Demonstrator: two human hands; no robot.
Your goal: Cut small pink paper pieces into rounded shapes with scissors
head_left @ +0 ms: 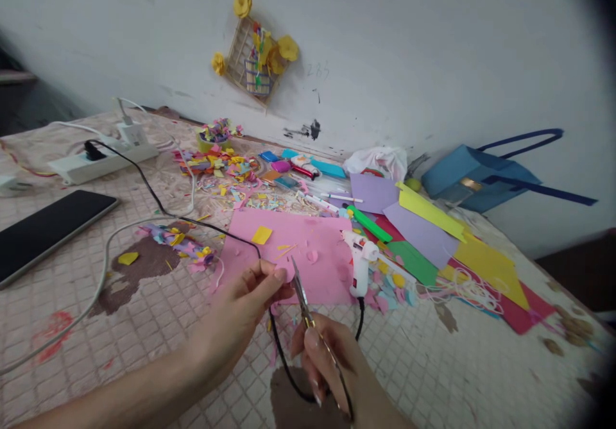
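Between the thumb and fingers of my left hand (260, 291) is a small pink paper piece (287, 269), pinched over the near edge of a pink sheet (317, 230). My right hand (332, 358) grips a pair of scissors (303, 297) by the handles, blades pointing up and away from me. The blade tips reach the right edge of the paper piece; whether they touch it I cannot tell. On the sheet lie a yellow paper square (262, 235) and small scraps. A white glue gun (359, 262) rests at the sheet's right edge.
A black cord (154, 192) runs from the power strip (106, 159) past my hands. At left lies a phone (52, 230). Paper scraps (221, 163) are heaped behind the sheet. Coloured sheets (423, 236), white string (466, 288) and a blue bag (476, 176) are at right.
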